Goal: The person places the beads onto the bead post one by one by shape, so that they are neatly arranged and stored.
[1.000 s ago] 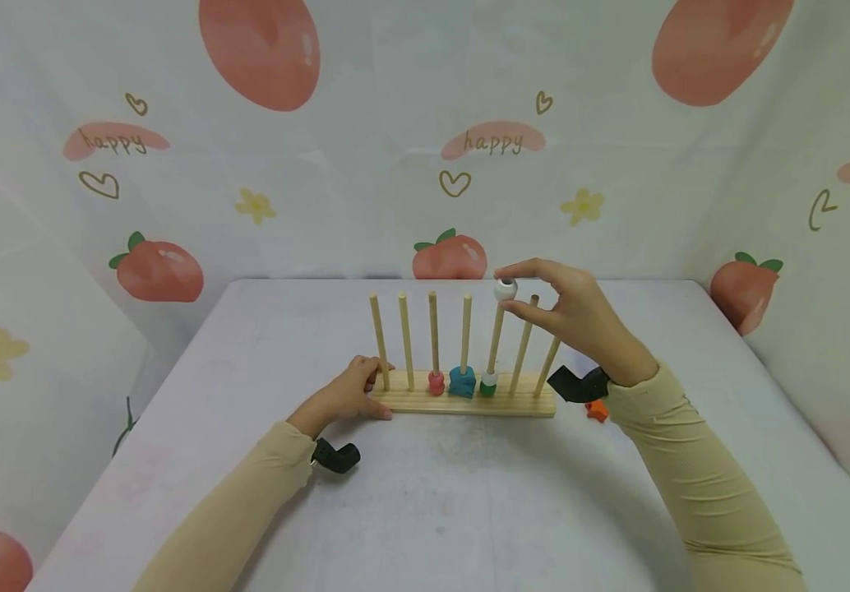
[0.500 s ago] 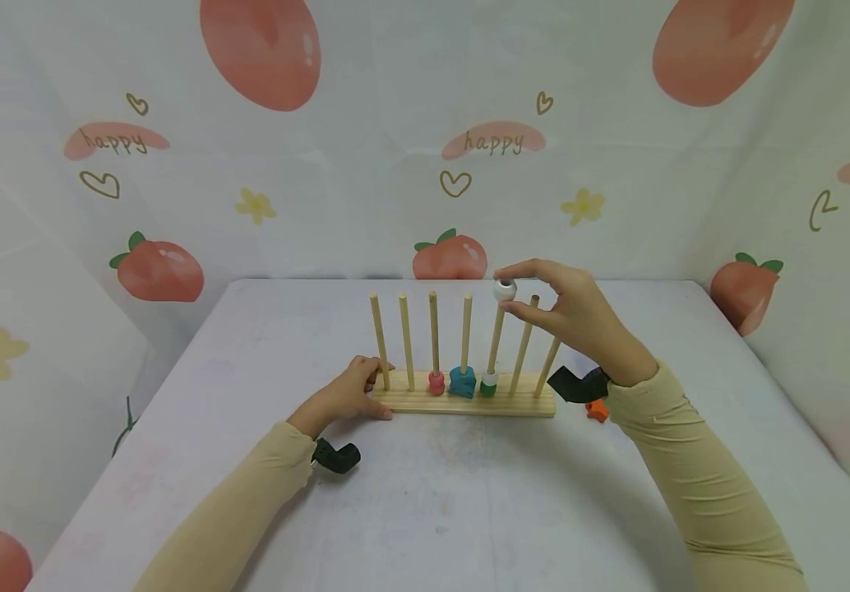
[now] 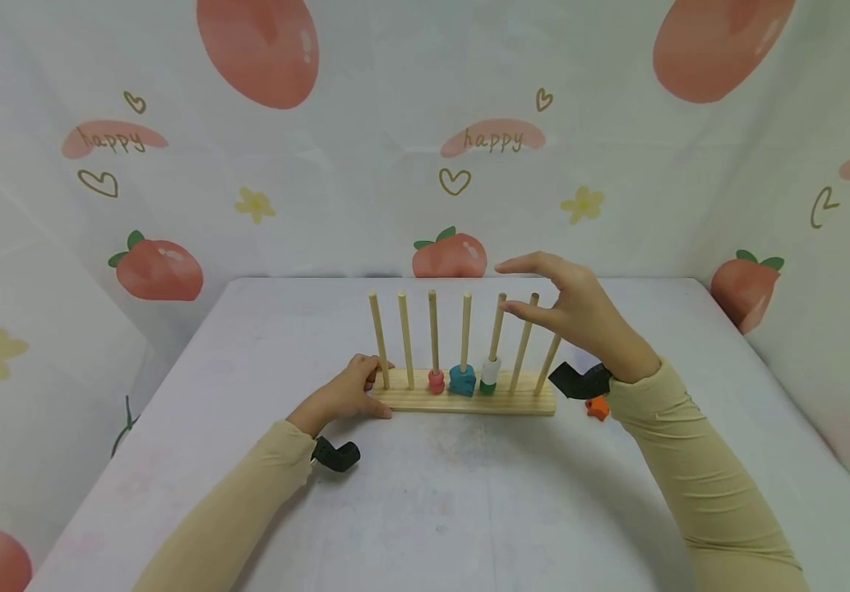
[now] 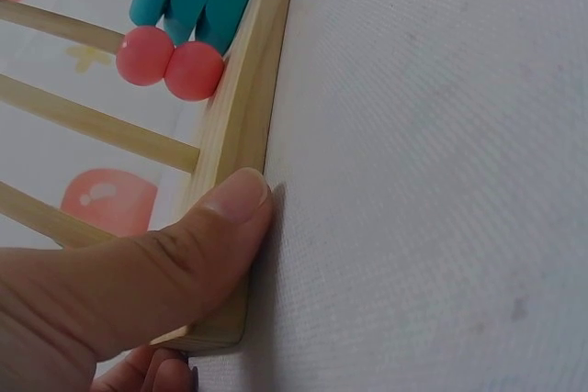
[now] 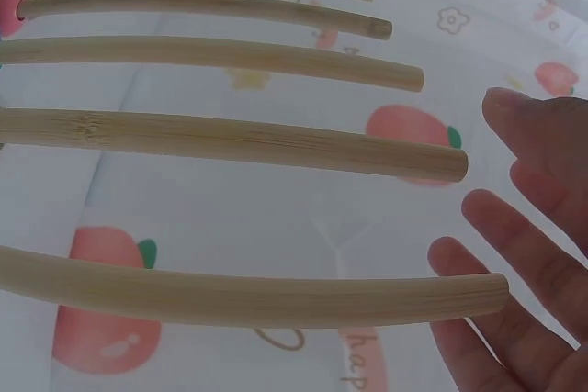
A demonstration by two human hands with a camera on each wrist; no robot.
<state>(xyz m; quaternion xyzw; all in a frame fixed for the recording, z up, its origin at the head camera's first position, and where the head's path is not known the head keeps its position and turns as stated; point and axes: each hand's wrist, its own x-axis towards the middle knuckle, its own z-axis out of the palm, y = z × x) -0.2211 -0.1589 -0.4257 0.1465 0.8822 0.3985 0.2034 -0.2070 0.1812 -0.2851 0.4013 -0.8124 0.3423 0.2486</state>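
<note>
A wooden peg board (image 3: 469, 401) stands on the table with several upright pegs. My left hand (image 3: 347, 395) grips its left end, thumb (image 4: 230, 199) on the front and fingers behind. Pink beads (image 4: 170, 61) are stacked low on one peg, blue half-round beads (image 3: 462, 381) on the peg to its right. On the third peg from the right, white beads (image 3: 491, 370) rest above a green bead (image 3: 487, 388). Beside that peg's top is my right hand (image 3: 573, 304), thumb and forefinger apart, holding nothing. The right wrist view shows its fingers spread near the peg tips.
An orange bead (image 3: 598, 408) lies on the table right of the board, partly behind the black wrist strap (image 3: 580, 381). The upright pegs (image 5: 276, 296) stand close together under my right hand. A patterned cloth (image 3: 366, 164) hangs behind the table.
My right hand has let go of a white bead, and thumb and forefinger have parted slightly. The bead has dropped down the peg onto the white and green stack. My left hand stays put.
</note>
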